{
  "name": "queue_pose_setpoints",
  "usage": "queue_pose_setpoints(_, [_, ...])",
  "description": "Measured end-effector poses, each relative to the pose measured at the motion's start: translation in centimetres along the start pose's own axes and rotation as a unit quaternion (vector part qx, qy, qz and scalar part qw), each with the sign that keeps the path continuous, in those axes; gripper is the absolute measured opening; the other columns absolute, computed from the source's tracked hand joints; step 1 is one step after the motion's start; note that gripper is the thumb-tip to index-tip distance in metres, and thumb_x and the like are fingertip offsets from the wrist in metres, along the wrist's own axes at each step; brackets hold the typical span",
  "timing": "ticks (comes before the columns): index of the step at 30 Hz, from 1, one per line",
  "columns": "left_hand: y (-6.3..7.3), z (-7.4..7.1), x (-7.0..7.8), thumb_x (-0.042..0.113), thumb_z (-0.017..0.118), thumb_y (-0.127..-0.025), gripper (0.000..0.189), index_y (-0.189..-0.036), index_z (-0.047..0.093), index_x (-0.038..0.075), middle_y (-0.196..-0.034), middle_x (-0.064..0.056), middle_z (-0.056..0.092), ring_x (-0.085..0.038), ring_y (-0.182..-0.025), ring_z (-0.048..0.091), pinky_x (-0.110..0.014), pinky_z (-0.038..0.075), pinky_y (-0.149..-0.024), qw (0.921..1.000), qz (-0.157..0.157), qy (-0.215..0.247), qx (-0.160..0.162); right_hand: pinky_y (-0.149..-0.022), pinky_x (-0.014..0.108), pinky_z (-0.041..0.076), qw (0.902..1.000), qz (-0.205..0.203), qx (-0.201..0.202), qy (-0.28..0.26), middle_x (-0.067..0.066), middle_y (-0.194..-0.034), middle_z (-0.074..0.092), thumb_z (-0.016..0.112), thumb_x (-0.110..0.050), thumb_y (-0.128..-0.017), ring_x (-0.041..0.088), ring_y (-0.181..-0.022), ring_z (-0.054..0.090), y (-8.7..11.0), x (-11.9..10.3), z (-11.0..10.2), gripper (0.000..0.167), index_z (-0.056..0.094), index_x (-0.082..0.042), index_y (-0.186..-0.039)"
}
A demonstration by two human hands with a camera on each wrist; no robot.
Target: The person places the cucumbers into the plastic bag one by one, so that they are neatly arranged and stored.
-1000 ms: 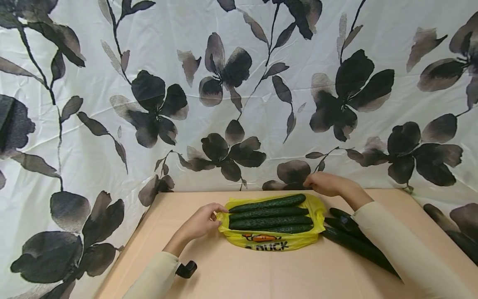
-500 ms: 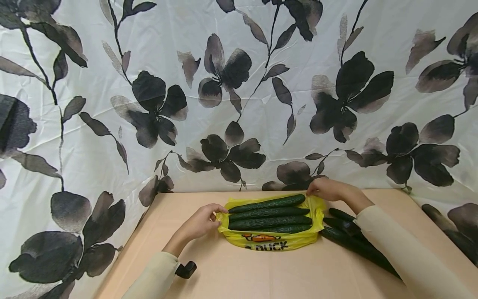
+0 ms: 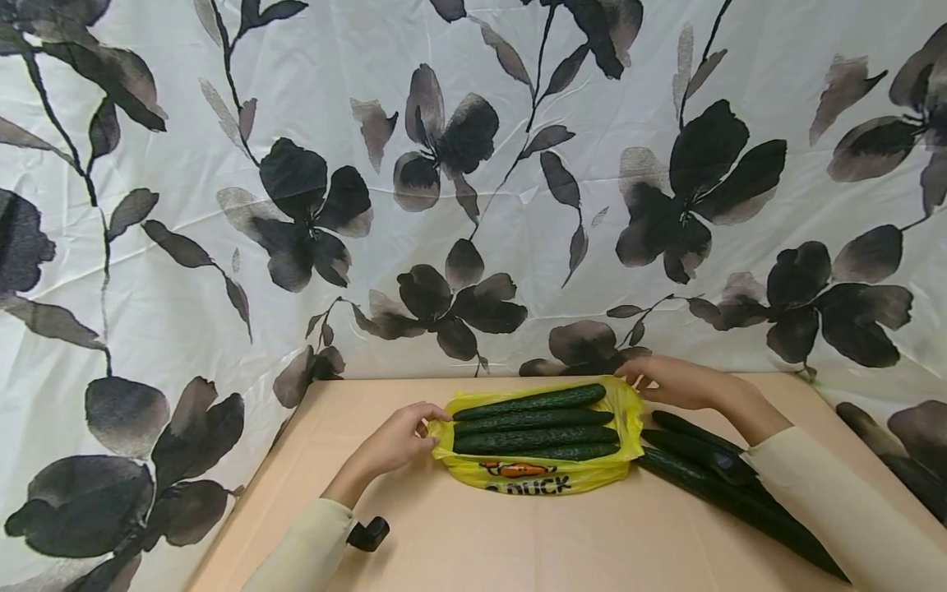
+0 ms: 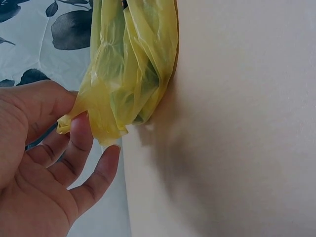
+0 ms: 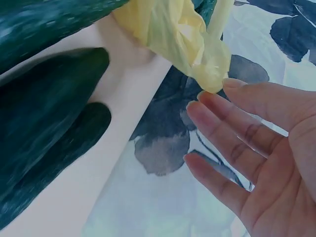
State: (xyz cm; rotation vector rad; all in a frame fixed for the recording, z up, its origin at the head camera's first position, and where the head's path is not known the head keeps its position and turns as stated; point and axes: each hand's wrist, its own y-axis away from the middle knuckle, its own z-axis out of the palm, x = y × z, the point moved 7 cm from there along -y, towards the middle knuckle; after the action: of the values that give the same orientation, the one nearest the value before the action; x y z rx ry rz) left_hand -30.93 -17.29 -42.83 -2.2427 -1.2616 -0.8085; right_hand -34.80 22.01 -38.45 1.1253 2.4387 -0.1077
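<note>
A yellow plastic bag (image 3: 533, 481) with dark lettering lies with its mouth spread, and several dark green cucumbers (image 3: 533, 440) lie side by side inside it. My left hand (image 3: 395, 440) pinches the bag's left edge between thumb and index finger, its other fingers loosely bent, as the left wrist view shows. At the bag's far right corner, my right hand (image 3: 676, 382) pinches a bit of the plastic between thumb and index fingertip; in the right wrist view the remaining fingers of that hand (image 5: 266, 143) are extended.
More cucumbers (image 3: 732, 489) lie on the peach-coloured tabletop (image 3: 518, 551) right of the bag, partly beneath my right sleeve (image 3: 836, 501). A floral cloth (image 3: 562, 255) hangs behind the table. A small black device (image 3: 370, 534) sits at my left wrist.
My right hand first comes down from beyond the bag to its far right corner, then shifts slightly right, and its forearm uncovers more of the loose cucumbers. The left hand holds still.
</note>
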Motion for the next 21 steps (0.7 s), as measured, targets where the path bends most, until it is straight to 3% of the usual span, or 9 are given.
queue_pose_setpoints(12, [0.5,-0.2,-0.3,-0.002,0.072,-0.087,0.039,-0.125,0.066,0.0,-0.125,-0.011,0.064,-0.016,-0.082,0.053,-0.025,0.046,-0.07,0.9999,-0.013,0.005,-0.004,-0.085,0.042,0.058,0.9977,0.059,-0.024,-0.023,0.016,-0.119,0.066,0.071,0.0,-0.09,0.033,-0.105,0.067,5.1,1.8,1.5,0.04,0.061,0.003,-0.129])
queue_pose_setpoints(21, [0.8,-0.5,-0.2,-0.002,0.073,-0.087,0.039,-0.125,0.066,0.002,-0.124,-0.009,0.065,-0.014,-0.081,0.054,-0.024,0.046,-0.07,0.9999,-0.013,0.002,-0.005,-0.083,0.043,0.058,0.9976,0.059,-0.018,-0.03,0.012,-0.115,0.067,0.073,0.002,-0.087,0.03,-0.1,0.068,8.5,3.4,2.9,0.044,0.061,0.003,-0.13])
